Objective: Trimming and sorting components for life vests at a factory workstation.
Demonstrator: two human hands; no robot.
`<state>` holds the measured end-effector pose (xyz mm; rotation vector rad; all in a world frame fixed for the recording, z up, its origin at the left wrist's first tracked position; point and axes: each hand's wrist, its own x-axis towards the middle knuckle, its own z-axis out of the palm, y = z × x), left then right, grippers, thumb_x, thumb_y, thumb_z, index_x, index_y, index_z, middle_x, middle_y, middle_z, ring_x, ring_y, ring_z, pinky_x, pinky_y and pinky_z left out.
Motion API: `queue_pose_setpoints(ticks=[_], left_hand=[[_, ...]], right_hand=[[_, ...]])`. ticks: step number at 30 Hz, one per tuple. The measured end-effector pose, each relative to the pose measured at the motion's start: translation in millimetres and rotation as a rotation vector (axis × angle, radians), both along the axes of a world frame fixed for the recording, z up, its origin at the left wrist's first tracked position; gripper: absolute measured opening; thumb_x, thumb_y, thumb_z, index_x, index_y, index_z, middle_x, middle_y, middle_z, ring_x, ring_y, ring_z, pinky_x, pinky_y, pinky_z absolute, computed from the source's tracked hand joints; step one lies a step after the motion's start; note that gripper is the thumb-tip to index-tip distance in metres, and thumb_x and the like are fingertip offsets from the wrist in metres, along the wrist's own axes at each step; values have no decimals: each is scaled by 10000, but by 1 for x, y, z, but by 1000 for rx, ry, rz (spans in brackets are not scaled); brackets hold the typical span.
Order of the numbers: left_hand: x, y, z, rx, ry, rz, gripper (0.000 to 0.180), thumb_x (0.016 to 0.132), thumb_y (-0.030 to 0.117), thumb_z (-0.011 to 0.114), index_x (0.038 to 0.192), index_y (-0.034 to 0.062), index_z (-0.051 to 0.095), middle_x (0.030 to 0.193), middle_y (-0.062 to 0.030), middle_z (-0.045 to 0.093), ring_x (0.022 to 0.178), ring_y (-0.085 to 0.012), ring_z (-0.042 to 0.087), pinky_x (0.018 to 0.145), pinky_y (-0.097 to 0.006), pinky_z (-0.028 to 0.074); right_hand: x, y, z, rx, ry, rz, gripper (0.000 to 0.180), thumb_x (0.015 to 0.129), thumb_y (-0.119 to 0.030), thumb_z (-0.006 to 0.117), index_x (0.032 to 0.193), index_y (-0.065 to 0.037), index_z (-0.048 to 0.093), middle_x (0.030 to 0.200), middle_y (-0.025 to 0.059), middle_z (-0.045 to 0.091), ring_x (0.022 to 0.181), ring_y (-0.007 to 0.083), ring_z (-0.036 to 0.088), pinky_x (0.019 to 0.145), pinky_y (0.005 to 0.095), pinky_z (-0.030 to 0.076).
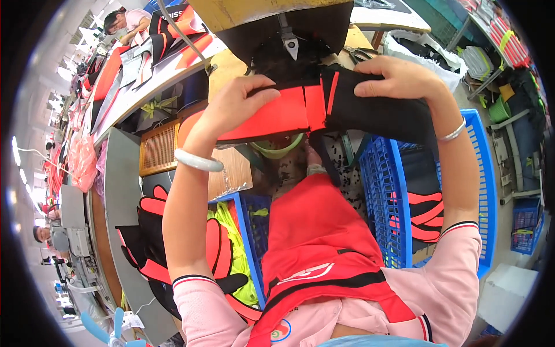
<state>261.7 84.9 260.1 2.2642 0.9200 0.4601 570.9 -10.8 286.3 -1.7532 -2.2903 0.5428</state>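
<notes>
A long black fabric piece with bright coral-red panels (272,113) stretches across in front of me, at a machine with a worn yellow cover (272,14). My left hand (240,104) is closed over its left part, thumb on the coral panel and fingertips behind the far edge. On the black right part, my right hand (399,81) grips the cloth between thumb and fingers. Between the hands, a narrow coral strip (333,92) runs across the black fabric near a seam. A pointed metal part (291,46) of the machine hangs just beyond the cloth.
Dark-handled snips (361,54) lie right of the machine. A blue basket (384,199) with black and coral pieces stands at my right. Left are a blue crate (248,248) with yellow-green cloth and stacked pieces (153,237). A green basin (277,151) sits below. Another person (136,20) works far left.
</notes>
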Motion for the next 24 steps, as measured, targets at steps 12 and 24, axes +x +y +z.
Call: queue_pose_setpoints(ticks=[12,24], left_hand=[[7,53,-20,-235,-52,89,405,893,311,661,1137,-12,653,963,-35,672,906,-110,582,813,-253,460],[1,47,-15,-217,-293,147,356,911,289,645,1108,-7,650,918,8,645,889,-72,557,791,-241,444]], right_hand=[[4,55,18,-164,1,-60,594,847,-471,668,1268,-59,596,1082,89,669,991,178,612,900,296,446],[9,52,39,-286,163,-67,502,908,-380,621,1170,48,612,1019,155,675,933,197,614,850,300,471]])
